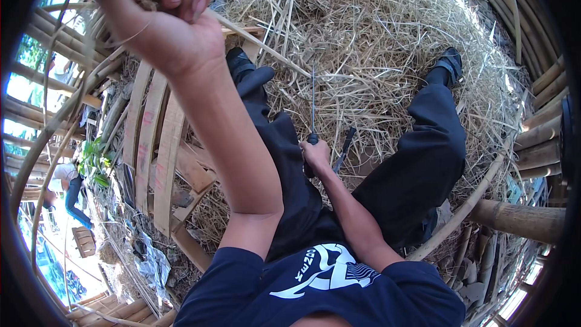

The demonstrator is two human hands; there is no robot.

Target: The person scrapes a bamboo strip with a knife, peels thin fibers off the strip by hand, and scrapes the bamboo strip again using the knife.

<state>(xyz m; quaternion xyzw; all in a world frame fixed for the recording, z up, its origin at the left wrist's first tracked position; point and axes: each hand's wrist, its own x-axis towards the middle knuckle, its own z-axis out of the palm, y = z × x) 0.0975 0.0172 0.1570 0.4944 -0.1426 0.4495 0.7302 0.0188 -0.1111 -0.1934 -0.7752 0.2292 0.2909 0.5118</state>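
Thin strip [261, 45] slanted over straw [381, 24], left hand [175, 21] grip curled round upper part; right hand [316, 155] grip clenched on knife [313, 106] above straw. Strip looked light, springy; best hold was away from knife.

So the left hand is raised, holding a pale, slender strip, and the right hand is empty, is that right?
Not quite: the right hand isn't empty; the head view shows it gripping the black handle of a thin, straight-bladed tool. The left hand is indeed raised, holding the pale, slender strip.
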